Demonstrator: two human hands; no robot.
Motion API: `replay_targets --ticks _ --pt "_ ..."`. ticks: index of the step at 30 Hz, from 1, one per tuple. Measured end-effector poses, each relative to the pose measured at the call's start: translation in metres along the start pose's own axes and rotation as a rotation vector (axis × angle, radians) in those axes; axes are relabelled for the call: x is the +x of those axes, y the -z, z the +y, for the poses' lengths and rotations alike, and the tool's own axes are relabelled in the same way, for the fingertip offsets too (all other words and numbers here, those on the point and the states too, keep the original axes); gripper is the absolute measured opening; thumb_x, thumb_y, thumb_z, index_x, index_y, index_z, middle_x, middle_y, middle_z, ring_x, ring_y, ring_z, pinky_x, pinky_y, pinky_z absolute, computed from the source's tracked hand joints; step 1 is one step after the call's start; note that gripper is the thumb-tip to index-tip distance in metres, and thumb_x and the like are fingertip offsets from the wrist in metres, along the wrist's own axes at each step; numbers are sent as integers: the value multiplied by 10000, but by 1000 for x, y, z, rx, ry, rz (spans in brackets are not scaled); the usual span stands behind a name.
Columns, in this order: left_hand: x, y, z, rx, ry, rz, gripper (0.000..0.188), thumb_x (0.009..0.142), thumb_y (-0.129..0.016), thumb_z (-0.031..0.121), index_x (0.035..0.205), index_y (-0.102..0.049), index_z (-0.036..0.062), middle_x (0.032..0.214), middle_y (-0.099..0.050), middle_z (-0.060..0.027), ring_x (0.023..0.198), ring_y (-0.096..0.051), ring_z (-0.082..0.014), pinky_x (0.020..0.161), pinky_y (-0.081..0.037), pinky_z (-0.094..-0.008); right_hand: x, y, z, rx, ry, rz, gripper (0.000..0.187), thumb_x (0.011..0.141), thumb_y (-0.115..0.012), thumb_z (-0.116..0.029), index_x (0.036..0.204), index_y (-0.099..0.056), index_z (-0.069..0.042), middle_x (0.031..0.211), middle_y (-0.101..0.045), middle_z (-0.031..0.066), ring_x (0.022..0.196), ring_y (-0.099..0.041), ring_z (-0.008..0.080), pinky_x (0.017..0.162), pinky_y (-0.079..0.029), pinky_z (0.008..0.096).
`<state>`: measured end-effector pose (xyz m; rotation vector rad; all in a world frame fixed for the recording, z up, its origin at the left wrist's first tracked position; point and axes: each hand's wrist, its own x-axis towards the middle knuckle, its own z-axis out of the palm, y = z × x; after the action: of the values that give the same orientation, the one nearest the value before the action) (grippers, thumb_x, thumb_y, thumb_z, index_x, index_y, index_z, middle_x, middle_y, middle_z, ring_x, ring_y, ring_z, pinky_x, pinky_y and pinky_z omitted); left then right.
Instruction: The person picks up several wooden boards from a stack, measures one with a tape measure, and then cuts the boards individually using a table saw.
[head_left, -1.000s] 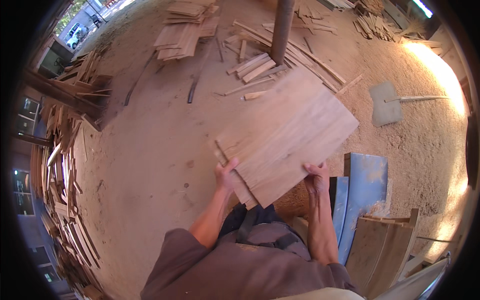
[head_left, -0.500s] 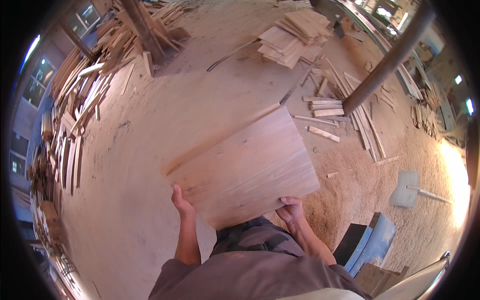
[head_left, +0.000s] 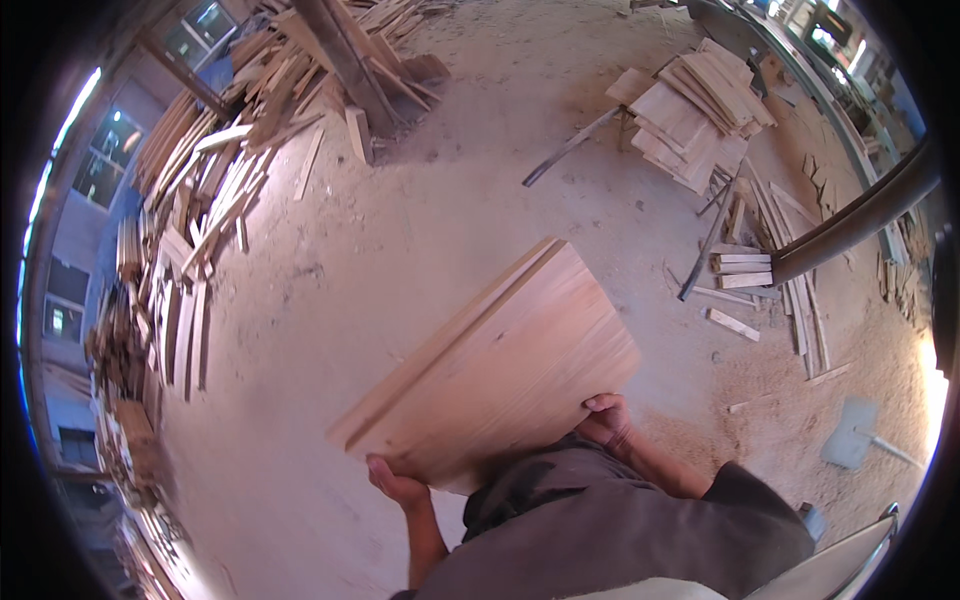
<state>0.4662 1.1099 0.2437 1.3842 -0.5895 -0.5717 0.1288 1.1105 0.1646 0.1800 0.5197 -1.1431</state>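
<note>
The person carried a stack of thin wooden boards (head_left: pixel 495 365), pale and tan, held flat and tilted in front of the chest at the middle of the view. The left hand (head_left: pixel 397 483) gripped the stack's near corner at about seven o'clock, its grip curled shut around the lower edge from beneath. The right hand (head_left: pixel 605 418) clasped the near edge at about five o'clock, its grip closed over the rim with the fingers on top. The stack's far corner pointed toward twelve o'clock, above the dusty floor (head_left: pixel 400 230).

Beyond it, at one o'clock, lay a pile of similar boards (head_left: pixel 695 115) on the floor, well apart from the carried stack. A dark slanted pole (head_left: pixel 860 215) crossed at three o'clock, with loose offcuts (head_left: pixel 745 275) near its foot. Heaps of scrap planks (head_left: pixel 195 230) lined the floor from nine to eleven o'clock. A flat shovel (head_left: pixel 850 435) lay in sawdust at four o'clock.
</note>
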Motion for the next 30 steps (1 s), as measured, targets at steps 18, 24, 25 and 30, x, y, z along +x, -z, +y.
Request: replay_targets --ticks 18,24,25,30 --pt "290 -342 16 -36 -210 -118 765 1002 -426 563 1426 -445 -73 1407 -494 -228 1266 -510 -356 1035 -450 -463 442 -209 -210 22 -233 -79 783 529 -597 -96 1302 -582 21 1295 -633 210 1266 -517 430 1135 -328 608" --pt "420 -453 -38 13 -236 -342 775 996 -394 598 1461 -425 -21 1438 -471 -216 1269 -510 -352 1011 -474 -467 559 -223 -269 172 -165 -113 812 532 -606 -110 1333 -563 17 1334 -611 210 1277 -505 441 1144 -312 616" --pt "440 -472 -44 59 -178 -330 766 996 -389 595 1463 -425 -12 1442 -468 -216 1268 -511 -351 1006 -478 -468 576 -246 -287 184 -136 -103 808 534 -605 -113 1330 -564 16 1333 -611 209 1276 -506 441 1144 -311 618" --pt "525 -652 -63 88 -141 -345 656 1001 -401 513 1300 -545 -53 1262 -588 -223 1121 -589 -339 891 -529 -452 680 -266 -364 260 108 -73 796 530 -610 -109 1317 -571 7 1307 -623 200 1270 -509 431 1144 -306 624"
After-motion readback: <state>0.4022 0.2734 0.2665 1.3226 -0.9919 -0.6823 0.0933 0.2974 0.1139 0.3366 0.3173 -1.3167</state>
